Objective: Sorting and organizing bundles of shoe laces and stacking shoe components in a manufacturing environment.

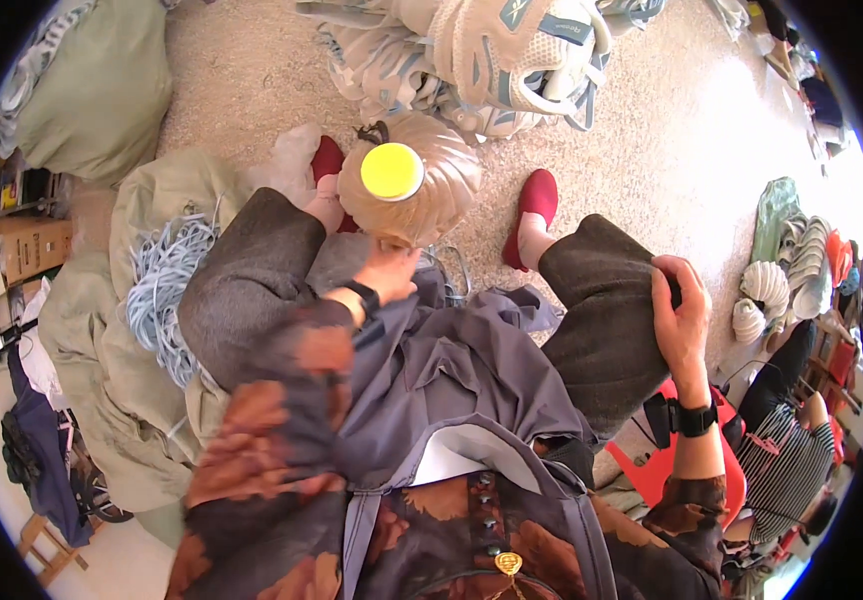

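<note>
Box (pixel 37 248): brown, far left of the yellow disc (pixel 392 172) and lower; near the picture's edge.
Cloth (pixel 97 375): pale green, left of the disc and below it, spread in folds.
Laces (pixel 167 295): a light-blue tangle on the cloth, left of the disc and below it.
Left hand (pixel 389 270): just below the disc, blurred, at the lower edge of the globe (pixel 442 180); its fingers look bent; I cannot tell how far they part or whether they grip anything.
Globe: beige, ribbed; the disc sits over its left side.
Shoes (pixel 502 60): a white and blue-grey heap, above the disc and to its right.
Right hand (pixel 682 310): right of the disc and lower, on the right knee (pixel 607 310); fingers loosely bent, thumb apart, nothing visible in them.
Chair (pixel 652 470): red, below the disc and right.
</note>
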A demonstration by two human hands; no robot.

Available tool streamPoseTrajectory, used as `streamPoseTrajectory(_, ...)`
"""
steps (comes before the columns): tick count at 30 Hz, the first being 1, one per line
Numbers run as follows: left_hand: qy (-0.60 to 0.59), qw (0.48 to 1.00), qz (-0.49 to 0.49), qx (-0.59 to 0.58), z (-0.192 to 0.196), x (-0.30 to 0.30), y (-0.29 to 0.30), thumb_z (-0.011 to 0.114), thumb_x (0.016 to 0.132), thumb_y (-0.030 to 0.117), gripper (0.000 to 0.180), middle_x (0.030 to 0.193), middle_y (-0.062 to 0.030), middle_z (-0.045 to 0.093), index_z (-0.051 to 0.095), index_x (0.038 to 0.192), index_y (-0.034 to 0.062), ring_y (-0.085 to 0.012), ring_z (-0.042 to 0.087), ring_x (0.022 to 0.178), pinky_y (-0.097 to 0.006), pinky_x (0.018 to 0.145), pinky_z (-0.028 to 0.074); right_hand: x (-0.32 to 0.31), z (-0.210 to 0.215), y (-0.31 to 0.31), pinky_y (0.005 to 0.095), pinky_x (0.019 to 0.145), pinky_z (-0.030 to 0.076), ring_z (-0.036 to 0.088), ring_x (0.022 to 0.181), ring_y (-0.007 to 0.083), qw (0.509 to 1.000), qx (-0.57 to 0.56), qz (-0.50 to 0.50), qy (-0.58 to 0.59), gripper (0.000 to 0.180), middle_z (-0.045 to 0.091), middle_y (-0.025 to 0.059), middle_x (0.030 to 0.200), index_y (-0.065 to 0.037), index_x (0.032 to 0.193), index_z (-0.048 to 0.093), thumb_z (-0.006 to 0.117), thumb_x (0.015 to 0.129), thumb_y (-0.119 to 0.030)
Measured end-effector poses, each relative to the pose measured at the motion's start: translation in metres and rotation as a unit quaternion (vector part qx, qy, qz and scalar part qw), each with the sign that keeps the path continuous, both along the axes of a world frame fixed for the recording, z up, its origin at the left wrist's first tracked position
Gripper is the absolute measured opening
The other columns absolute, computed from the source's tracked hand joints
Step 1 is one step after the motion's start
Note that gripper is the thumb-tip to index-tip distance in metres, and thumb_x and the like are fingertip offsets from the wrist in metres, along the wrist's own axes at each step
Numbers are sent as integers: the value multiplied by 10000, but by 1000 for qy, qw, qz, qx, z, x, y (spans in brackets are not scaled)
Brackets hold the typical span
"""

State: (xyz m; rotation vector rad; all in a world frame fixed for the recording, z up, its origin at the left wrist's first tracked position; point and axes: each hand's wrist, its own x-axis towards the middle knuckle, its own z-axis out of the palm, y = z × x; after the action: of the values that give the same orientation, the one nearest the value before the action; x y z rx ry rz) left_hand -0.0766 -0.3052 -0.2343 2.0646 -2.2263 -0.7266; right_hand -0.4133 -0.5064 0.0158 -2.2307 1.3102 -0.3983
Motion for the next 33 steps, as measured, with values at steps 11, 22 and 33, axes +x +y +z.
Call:
streamPoseTrajectory(11, 130, 758, -126, 627, -40, -81, 22, 528, 850, 168, 349, 1213, -221, 617, 643, 1158, 52, -361, 619, 1057, -473, 939, 460, -3, 1, -12, 318, 853, 467, 631, 914, 248, 996, 73, -32, 46, 131, 648, 142, 958, 24, 995, 610, 570, 871, 5)
streamPoseTrajectory(22, 152, 912, 90, 372, -132, -41, 36, 497, 840, 125, 566, 1304, -264, 526, 365, 1372, -13, -408, 475, 1248, -467, 1045, 373, 19, 2, -22, 326, 883, 464, 633, 951, 259, 991, 104, -35, 73, 139, 652, 147, 1002, 20, 997, 608, 576, 863, 6)
streamPoseTrajectory(33, 168, 983, -69, 8, -123, -81, -5, 531, 869, 119, 167, 939, -230, 577, 551, 997, 13, -421, 569, 927, -495, 806, 455, 16, -1, -23, 325, 867, 473, 638, 933, 265, 991, 98, -37, 84, 143, 651, 152, 988, 25, 983, 602, 586, 841, 19)
